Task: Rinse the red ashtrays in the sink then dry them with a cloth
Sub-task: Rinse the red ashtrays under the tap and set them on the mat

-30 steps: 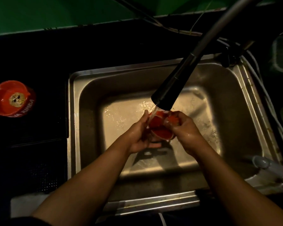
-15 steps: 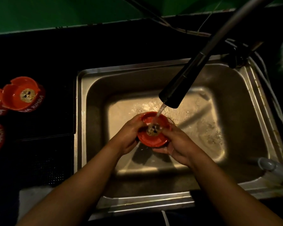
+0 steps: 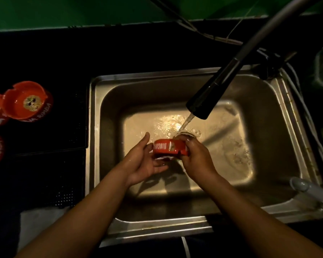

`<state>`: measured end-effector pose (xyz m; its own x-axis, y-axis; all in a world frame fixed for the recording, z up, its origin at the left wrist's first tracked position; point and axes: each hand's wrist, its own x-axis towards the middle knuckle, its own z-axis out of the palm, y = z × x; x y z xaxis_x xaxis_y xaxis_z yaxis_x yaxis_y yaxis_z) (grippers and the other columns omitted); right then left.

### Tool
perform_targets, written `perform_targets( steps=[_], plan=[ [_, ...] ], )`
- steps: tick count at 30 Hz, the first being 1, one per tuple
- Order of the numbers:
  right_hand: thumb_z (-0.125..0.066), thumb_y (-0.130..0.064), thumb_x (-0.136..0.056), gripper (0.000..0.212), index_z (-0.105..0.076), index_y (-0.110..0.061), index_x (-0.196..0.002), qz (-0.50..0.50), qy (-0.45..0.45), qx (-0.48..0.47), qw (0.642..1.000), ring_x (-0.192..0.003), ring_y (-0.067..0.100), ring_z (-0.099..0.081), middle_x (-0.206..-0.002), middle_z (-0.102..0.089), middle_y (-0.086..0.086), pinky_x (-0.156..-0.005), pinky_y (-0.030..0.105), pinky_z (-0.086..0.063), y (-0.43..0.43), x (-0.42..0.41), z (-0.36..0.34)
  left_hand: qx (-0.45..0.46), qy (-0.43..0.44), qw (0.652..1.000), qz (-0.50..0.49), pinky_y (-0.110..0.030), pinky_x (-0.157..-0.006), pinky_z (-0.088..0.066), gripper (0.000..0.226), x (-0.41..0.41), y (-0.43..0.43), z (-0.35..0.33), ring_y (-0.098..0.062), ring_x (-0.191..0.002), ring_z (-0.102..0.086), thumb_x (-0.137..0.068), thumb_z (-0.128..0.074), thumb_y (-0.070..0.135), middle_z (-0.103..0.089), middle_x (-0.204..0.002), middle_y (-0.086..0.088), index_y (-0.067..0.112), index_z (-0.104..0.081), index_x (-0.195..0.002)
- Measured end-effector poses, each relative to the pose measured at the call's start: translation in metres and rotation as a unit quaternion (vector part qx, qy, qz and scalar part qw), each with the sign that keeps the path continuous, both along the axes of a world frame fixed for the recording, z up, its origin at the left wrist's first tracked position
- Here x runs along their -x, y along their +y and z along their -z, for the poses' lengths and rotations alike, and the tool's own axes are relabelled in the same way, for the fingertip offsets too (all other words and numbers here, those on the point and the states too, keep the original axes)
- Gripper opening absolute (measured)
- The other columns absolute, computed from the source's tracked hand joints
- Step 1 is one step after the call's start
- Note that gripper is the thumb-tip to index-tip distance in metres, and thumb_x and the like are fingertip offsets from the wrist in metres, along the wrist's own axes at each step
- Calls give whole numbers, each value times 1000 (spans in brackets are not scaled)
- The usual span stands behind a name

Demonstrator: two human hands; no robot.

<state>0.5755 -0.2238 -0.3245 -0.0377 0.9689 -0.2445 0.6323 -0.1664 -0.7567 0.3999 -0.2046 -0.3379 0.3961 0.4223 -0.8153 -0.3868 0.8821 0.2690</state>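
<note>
Ashtray (image 3: 169,148) was over the sink (image 3: 157,227) basin, tipped on edge, lettered wall up, long axis left-right between the hands. Right hand (image 3: 197,160) gripped its right end with curled fingers (image 3: 189,144); left hand (image 3: 144,162) lay open, palm up, cradling the left end. Stream (image 3: 186,122) fell just beyond the right end, so the next move was probably a short push away-right, right hand leading.

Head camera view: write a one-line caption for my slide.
Right hand grips a tilted red ashtray, left hand supporting, beside the faucet stream over the sink.
</note>
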Motion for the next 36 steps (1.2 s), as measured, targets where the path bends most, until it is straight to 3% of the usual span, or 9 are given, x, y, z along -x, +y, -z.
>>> perform_targets(
  steps=[4, 6, 9, 13, 16, 19, 21, 29, 36],
  plan=[
    [-55, -21, -75, 46, -54, -26, -121, -60, 14, -150, 987, -136, 29, -34, -139, -43, 6, -106, 48, -39, -7, -4, -1, -16, -34, 998, -46, -36, -71, -58, 46, -22, 22, -22, -26, -82, -71, -94, -49, 35, -71, -98, -19, 1, -54, -124],
    [-67, -30, -74, 56, -43, -32, -125, -38, 41, -147, 988, -142, 24, -21, -147, -24, -4, -110, 42, -36, -8, -9, -1, -71, 13, 997, -26, -37, -72, -56, 39, -31, 33, -32, -24, -81, -70, -93, -52, 17, -69, -96, -18, 0, -52, -127],
    [-75, -58, -65, 91, -23, -46, -139, 4, 106, -71, 992, -141, 8, -23, -155, -11, -10, -110, 22, -33, -8, -11, -16, -141, 65, 988, -11, -35, -73, -56, 35, -37, 44, -42, -26, -89, -69, -91, -53, 6, -67, -105, -20, 0, -53, -126],
    [-46, -60, -82, 71, -19, -40, -145, 151, 299, 158, 929, -105, 11, -61, -142, -44, -5, -76, 30, -56, -10, -11, -22, -238, 150, 958, 62, -40, -81, -57, 51, -28, 39, -50, -33, -105, -64, -80, -69, 9, -63, -119, -16, 11, -52, -129],
    [-52, -54, -91, 60, -31, -31, -142, 143, 154, 210, 955, -108, 21, -61, -136, -53, 4, -89, 44, -52, -21, -2, -4, -278, 238, 921, 132, -38, -74, -58, 39, -1, 25, -57, -28, -93, -67, -83, -68, 4, -66, -109, -15, 11, -55, -119],
    [-63, -55, -80, 78, -24, -36, -145, 141, 123, 219, 958, -125, 25, -50, -145, -43, -1, -102, 52, -44, -46, 17, 4, -203, 205, 954, 82, -35, -72, -58, 17, 38, 2, -58, -25, -85, -67, -91, -58, 3, -68, -97, -15, 7, -59, -107],
    [-66, -40, -86, 74, -22, -35, -146, 145, 130, 216, 957, -127, 26, -47, -145, -41, 0, -103, 52, -43, -59, 30, 7, -168, 206, 962, 58, -35, -74, -58, 25, 62, -14, -55, -26, -89, -67, -92, -55, 2, -68, -99, -17, 1, -57, -116],
    [-58, -18, -92, 52, -36, -24, -139, 109, 145, 210, 961, -78, 21, -60, -110, -55, 2, -63, 34, -48, -60, 103, -7, -279, 231, 930, -55, -25, -60, -56, 30, 157, -48, -113, -17, -77, -70, -83, -64, 0, -69, -96, -12, 7, -58, -112],
    [-58, -28, -93, 52, -36, -30, -140, -15, 82, 111, 990, -92, 17, -63, -124, -53, -2, -80, 36, -53, -43, 176, -44, -399, 434, 804, 79, -19, -79, -46, 29, 240, -61, -135, -8, -95, -56, -95, -56, 25, -56, -103, 8, 24, -42, -120]
  ],
)
